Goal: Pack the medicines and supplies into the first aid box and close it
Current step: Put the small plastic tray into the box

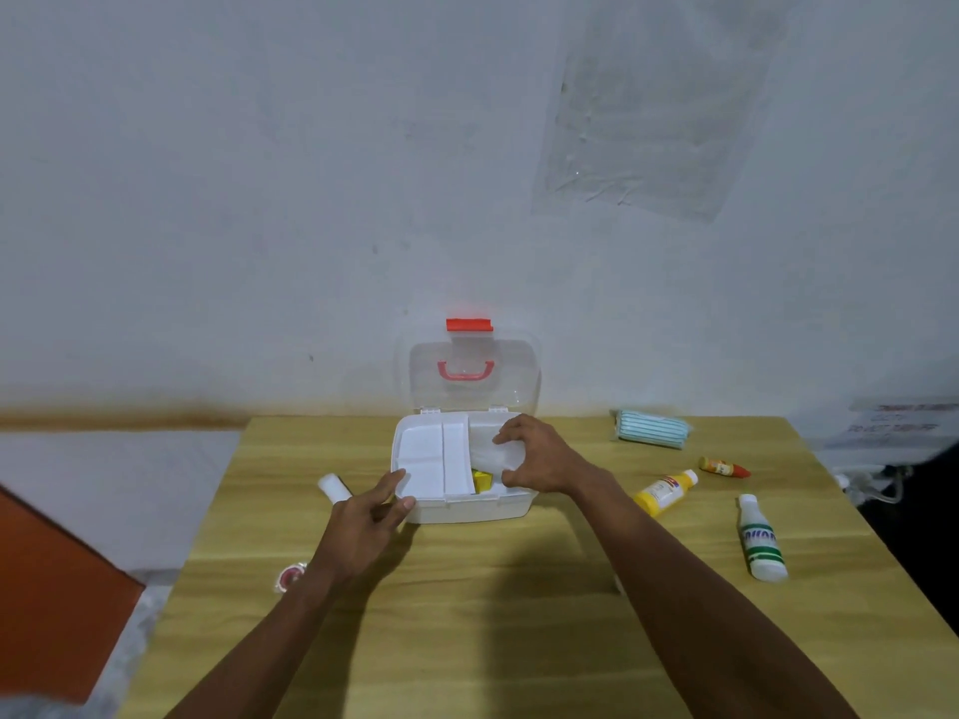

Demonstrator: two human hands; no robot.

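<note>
Two hands at first aid box (467, 503); right hand (539, 459) pinches limp, light white packet (495, 451) by its edges over the right compartment; left hand (371, 516), loosely open, steadies front-left corner.

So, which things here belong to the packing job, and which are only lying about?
For the job: first aid box, white packet in right hand, left hand, white roll, masks, yellow bottle, orange tube, white bottle, tape roll.
Lying about: orange object.

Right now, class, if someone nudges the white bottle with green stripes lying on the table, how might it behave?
The white bottle lies on its side and looks round, so it would probably roll. It looks like plastic, so likely stiff, not fragile.
</note>
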